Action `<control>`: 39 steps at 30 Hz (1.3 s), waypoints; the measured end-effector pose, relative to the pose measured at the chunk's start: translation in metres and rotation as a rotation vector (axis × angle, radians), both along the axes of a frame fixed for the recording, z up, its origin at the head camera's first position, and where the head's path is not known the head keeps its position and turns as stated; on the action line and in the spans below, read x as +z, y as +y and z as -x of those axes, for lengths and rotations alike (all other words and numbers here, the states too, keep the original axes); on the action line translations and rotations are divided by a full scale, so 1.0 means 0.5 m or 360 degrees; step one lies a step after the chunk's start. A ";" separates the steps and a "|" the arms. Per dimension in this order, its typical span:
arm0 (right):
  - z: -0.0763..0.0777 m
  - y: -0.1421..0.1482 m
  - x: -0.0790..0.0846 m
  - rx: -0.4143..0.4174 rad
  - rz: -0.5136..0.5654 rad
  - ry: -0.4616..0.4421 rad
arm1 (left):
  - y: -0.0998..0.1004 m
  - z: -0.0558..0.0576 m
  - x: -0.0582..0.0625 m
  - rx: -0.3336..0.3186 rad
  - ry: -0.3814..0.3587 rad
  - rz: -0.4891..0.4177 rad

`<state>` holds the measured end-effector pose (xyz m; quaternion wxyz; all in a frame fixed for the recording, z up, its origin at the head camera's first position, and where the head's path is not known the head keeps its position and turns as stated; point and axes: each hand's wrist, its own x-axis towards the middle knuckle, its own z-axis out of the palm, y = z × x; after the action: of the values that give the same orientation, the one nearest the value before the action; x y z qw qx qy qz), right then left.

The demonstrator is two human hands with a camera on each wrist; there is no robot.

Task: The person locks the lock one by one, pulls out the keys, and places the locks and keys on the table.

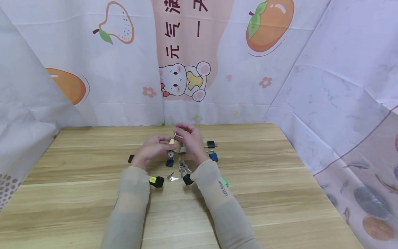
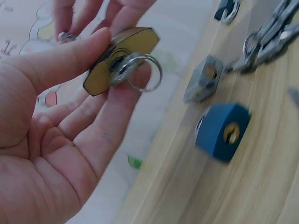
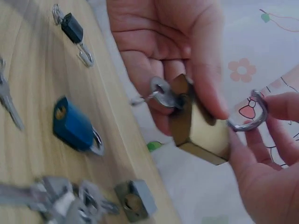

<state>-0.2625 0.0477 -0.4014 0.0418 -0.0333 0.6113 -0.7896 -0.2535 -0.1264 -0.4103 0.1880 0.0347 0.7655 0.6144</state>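
Observation:
A brass padlock (image 1: 176,145) is held up over the back of the table. My left hand (image 2: 60,126) grips its body between thumb and fingers. In its keyhole sits a key (image 3: 163,93) with a split ring (image 2: 150,72) hanging from it. The shackle (image 3: 252,116) stands out of the body with its hooked end free. My right hand (image 1: 190,140) pinches that shackle between thumb and fingertips. Just below the hands lie a small grey padlock (image 3: 135,200) and a blue padlock (image 2: 224,133).
Another blue padlock (image 1: 213,156) and a black padlock (image 1: 211,144) lie right of my hands. A bunch of keys (image 1: 183,166) lies beneath my forearms, with small loose keys (image 1: 172,178) nearer me. A dark brown piece (image 1: 131,158) is by my left wrist. The cloth backdrop rises behind the table's back edge.

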 end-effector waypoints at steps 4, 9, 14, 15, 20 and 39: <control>0.005 0.029 0.005 0.0015 -0.0028 0.0106 | 0.025 -0.001 0.002 0.0025 0.0034 -0.0152; 0.015 0.067 0.015 0.0068 -0.0002 0.0122 | 0.054 0.000 0.001 -0.0037 0.0039 -0.0237; 0.020 0.084 0.026 0.0031 0.0030 0.0127 | 0.074 -0.002 0.005 -0.0084 0.0004 -0.0265; 0.020 0.084 0.027 0.0032 0.0032 0.0132 | 0.075 -0.002 0.005 -0.0082 0.0002 -0.0271; 0.022 0.084 0.027 0.0068 0.0029 0.0149 | 0.076 -0.002 0.002 -0.0119 0.0025 -0.0339; 0.028 0.112 0.015 -0.0030 -0.0637 0.0351 | 0.100 -0.001 0.005 0.0183 0.0199 -0.0346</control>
<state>-0.2765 0.1036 -0.3939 -0.0269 -0.1049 0.7570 -0.6444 -0.2529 -0.0762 -0.4077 0.0997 0.0492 0.7054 0.7000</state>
